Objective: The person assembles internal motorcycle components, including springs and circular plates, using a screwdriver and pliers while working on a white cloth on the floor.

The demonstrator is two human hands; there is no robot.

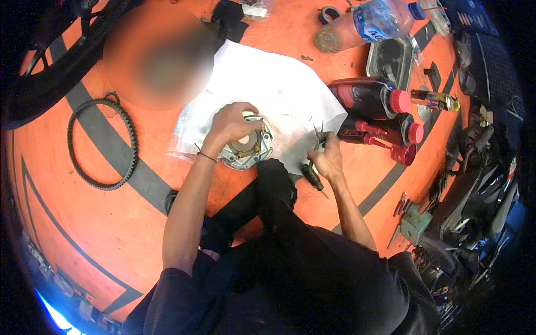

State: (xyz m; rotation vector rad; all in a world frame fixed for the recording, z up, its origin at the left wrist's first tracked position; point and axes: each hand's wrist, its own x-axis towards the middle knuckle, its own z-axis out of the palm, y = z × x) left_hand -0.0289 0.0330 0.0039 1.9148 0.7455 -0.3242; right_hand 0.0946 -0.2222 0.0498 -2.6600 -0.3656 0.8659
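Note:
A round silver clutch assembly (249,146) with a ring-shaped middle lies on a white sheet (268,72) in front of me. My left hand (233,124) grips its upper left side, fingers curled over the edge. To the right, my right hand (328,159) is closed around pliers (320,137), their pointed jaws apart and turned away from me. Just below that hand is a dark-handled screwdriver (311,176) with a thin shaft; whether the fingers touch it I cannot tell. My palm hides the pliers' handles.
A toothed drive belt (134,139) lies left on the orange floor (50,162). Dark bottles with red caps (400,101), a spray can (432,100), a large clear bottle (365,26) and a metal tray (388,58) stand or lie right. A blurred round patch covers the upper left.

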